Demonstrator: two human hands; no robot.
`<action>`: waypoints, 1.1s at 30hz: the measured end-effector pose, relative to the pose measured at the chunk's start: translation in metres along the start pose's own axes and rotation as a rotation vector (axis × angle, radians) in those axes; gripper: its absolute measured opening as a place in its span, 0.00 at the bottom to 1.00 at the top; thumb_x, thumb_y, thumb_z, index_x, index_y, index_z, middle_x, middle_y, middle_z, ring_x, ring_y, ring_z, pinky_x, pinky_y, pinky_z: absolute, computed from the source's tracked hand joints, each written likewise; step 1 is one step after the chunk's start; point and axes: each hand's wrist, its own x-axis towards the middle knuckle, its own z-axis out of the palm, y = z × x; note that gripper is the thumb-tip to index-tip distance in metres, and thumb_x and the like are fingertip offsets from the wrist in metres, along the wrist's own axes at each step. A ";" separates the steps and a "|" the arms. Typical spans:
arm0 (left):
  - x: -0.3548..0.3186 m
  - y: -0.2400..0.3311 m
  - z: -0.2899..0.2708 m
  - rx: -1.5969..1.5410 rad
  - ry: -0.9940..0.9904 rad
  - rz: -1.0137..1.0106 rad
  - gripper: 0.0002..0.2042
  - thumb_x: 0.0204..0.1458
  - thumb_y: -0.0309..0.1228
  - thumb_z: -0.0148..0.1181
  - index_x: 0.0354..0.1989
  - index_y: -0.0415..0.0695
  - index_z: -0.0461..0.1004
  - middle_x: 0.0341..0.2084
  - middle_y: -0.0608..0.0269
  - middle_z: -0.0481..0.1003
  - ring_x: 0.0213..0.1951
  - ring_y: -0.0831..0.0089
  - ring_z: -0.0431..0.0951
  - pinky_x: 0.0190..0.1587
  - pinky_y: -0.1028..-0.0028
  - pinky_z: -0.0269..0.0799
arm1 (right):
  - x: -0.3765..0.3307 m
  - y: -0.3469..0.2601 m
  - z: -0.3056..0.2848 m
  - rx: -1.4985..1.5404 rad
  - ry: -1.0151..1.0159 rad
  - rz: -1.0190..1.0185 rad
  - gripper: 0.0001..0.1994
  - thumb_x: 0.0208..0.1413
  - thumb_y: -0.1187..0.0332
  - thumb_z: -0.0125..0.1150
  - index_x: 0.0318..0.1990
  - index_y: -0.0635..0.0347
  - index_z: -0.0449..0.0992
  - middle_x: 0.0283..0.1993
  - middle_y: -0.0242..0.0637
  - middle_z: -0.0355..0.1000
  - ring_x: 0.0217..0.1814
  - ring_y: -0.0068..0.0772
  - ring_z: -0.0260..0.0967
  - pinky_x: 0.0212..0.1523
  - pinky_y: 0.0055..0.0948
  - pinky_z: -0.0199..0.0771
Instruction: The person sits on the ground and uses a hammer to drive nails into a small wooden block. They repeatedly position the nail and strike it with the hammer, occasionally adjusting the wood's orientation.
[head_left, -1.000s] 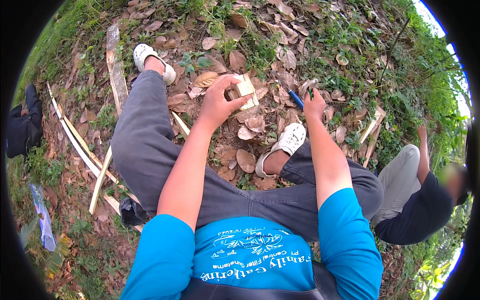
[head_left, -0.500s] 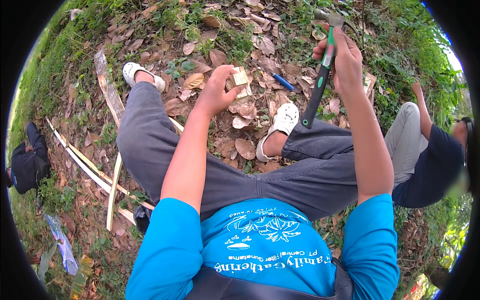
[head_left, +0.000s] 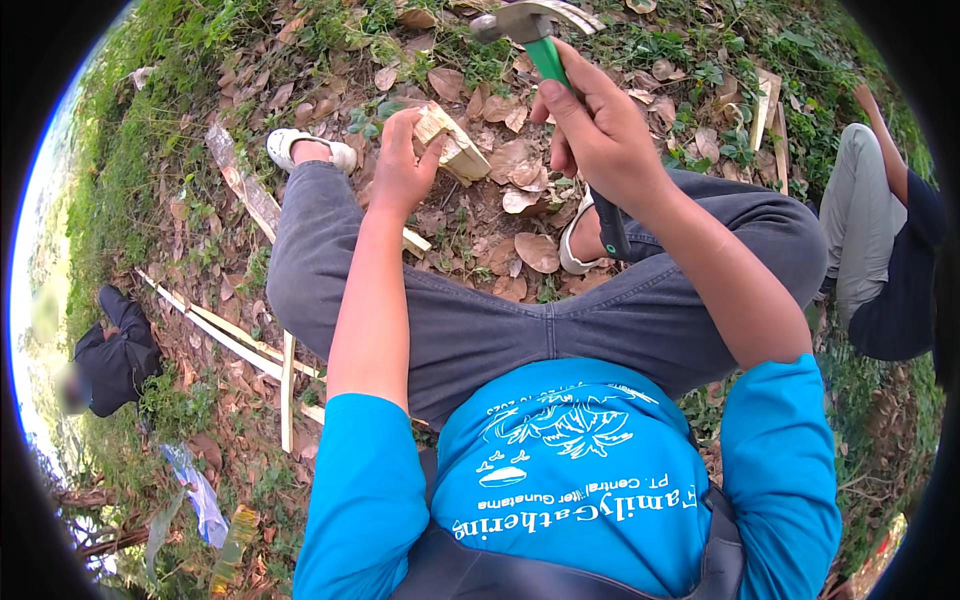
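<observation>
Now: pale wooden block (head_left: 455, 150), far, left of centre, tilted, at or just above leaf litter (head_left: 538, 252); clamped between thumb and fingers of left hand (head_left: 402, 165). Hammer (head_left: 546, 60), newly swung leftward from far right, hence near block, apart; handle enclosed by right hand (head_left: 603, 125). Farther left: wood strips (head_left: 235, 343).

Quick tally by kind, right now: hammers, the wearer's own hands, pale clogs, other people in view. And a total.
Hammer: 1
Wearer's hands: 2 (left hand, right hand)
Pale clogs: 2, one partly hidden
Other people: 2
Total: 7
</observation>
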 end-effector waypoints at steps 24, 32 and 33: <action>-0.022 0.014 -0.023 -0.134 0.084 -0.137 0.20 0.52 0.29 0.71 0.51 0.37 0.73 0.54 0.50 0.78 0.58 0.57 0.77 0.60 0.64 0.71 | 0.010 0.042 0.055 -0.352 -0.203 0.013 0.23 0.67 0.64 0.57 0.68 0.55 0.70 0.43 0.50 0.80 0.40 0.37 0.76 0.46 0.35 0.73; -0.022 0.013 -0.020 -0.123 0.034 -0.106 0.20 0.52 0.30 0.71 0.50 0.37 0.72 0.57 0.52 0.76 0.59 0.55 0.76 0.61 0.64 0.70 | 0.004 0.064 0.049 -0.375 -0.169 0.077 0.24 0.66 0.65 0.56 0.68 0.60 0.69 0.52 0.51 0.79 0.52 0.41 0.78 0.54 0.35 0.72; -0.022 0.013 -0.019 -0.119 0.024 -0.100 0.19 0.51 0.29 0.71 0.49 0.37 0.72 0.57 0.52 0.76 0.60 0.55 0.76 0.62 0.63 0.70 | 0.005 0.063 0.049 -0.366 -0.172 0.091 0.24 0.66 0.65 0.56 0.68 0.60 0.69 0.52 0.51 0.79 0.52 0.41 0.78 0.54 0.35 0.72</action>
